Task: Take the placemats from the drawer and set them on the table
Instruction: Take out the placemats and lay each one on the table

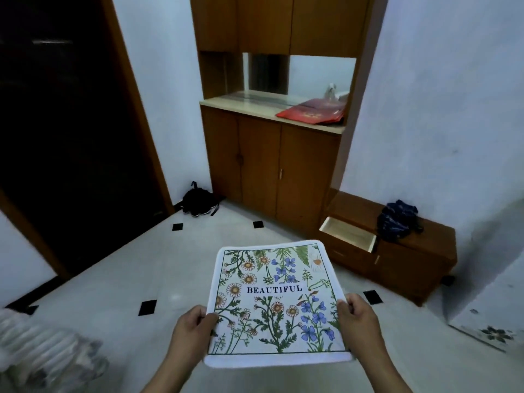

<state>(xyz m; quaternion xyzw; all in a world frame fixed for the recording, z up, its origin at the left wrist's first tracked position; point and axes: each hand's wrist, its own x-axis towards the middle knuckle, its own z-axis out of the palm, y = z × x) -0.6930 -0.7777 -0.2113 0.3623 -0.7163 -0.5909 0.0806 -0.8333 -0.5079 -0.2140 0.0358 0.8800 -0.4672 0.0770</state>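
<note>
A white placemat (273,303) printed with flowers and the word BEAUTIFUL is held flat in front of me, above the tiled floor. My left hand (192,329) grips its left edge and my right hand (358,319) grips its right edge. The pulled-out drawer (348,233) of a low wooden chest (411,259) stands open at the right, beyond the mat; its inside looks pale and I see nothing in it. Whether the mat is one piece or a stack, I cannot tell. A white corner with a floral print (494,333) shows at the right edge.
A tall wooden cabinet (272,163) with a counter holding red items (313,113) stands ahead. A dark blue bag (398,221) lies on the low chest. A black bag and shoes (198,199) sit by the dark doorway (65,131). Striped fabric (42,350) lies bottom left.
</note>
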